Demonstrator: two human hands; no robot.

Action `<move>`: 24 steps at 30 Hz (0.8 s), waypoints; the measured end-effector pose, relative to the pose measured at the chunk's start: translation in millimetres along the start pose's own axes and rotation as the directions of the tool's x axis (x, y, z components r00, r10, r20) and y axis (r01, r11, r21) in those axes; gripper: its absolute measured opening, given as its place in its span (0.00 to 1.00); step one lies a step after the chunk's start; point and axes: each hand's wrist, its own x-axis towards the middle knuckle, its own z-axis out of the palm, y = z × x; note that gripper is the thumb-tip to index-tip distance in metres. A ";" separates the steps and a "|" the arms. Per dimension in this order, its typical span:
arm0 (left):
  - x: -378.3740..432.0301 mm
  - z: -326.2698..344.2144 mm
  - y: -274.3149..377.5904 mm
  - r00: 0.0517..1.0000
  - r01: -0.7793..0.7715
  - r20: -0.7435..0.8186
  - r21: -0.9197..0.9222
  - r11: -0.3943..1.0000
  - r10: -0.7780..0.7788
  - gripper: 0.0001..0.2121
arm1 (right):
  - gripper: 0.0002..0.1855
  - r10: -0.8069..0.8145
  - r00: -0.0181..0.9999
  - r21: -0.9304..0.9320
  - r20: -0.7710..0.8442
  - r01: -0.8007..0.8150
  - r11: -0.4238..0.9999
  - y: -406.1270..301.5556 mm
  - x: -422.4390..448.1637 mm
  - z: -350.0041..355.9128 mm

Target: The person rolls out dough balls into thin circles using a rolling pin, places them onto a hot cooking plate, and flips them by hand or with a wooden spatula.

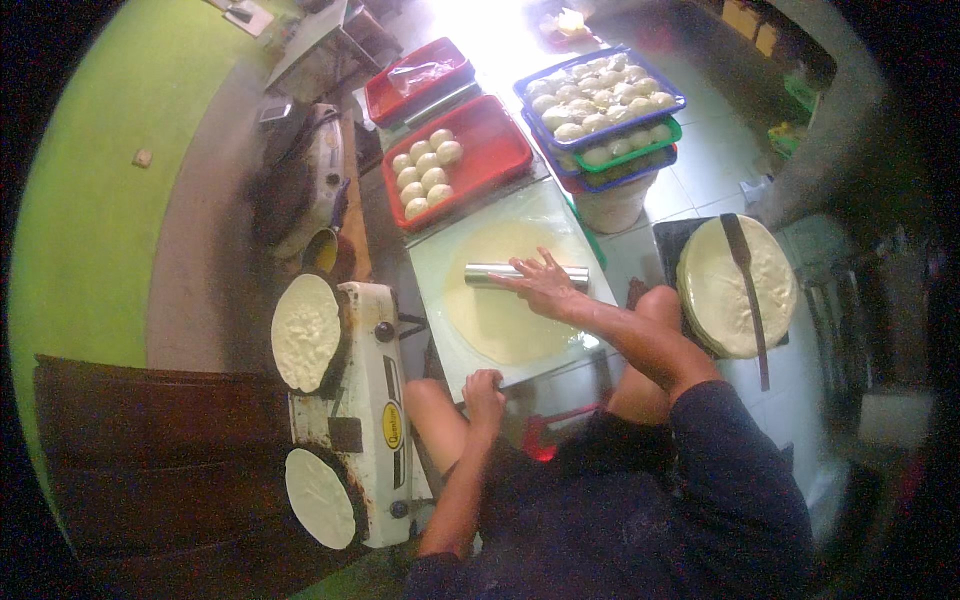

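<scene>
A wide, thin round of dough (502, 330) lies on a pale board (465, 379) in front of me. My right hand (546, 286) rests on a shiny metal rolling cylinder (487, 275) that lies across the dough, its fingers spread over the top. My left hand (484, 394) is at the board's near edge with its fingers curled; whether anything is inside them cannot be seen. Beyond the board, a red tray (491, 154) holds several dough balls (433, 178).
Left stands a two-burner gas stove (379, 465) with flatbreads (306, 334) on its pans, beside a small pan (326, 251). Stacked trays of dough balls (600, 94) stand at back right. Right, a dark flat spatula (741, 262) lies across piled flatbreads (709, 300).
</scene>
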 end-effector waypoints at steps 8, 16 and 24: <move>-7.0 -13.1 -7.1 0.999 -0.031 0.037 0.006 0.999 0.031 0.12 | 0.32 -0.100 0.933 -0.039 -0.345 0.093 0.995 29.1 84.0 46.1; 122.8 2.0 29.6 0.929 -0.361 -0.051 0.083 0.929 0.366 0.23 | 0.31 0.104 0.776 0.026 -0.623 -0.113 0.993 79.7 98.1 -13.5; 221.2 25.5 68.7 0.951 -0.310 0.055 0.134 0.941 0.306 0.36 | 0.40 0.816 0.386 -0.097 -0.431 -0.918 0.384 162.4 -313.4 -86.6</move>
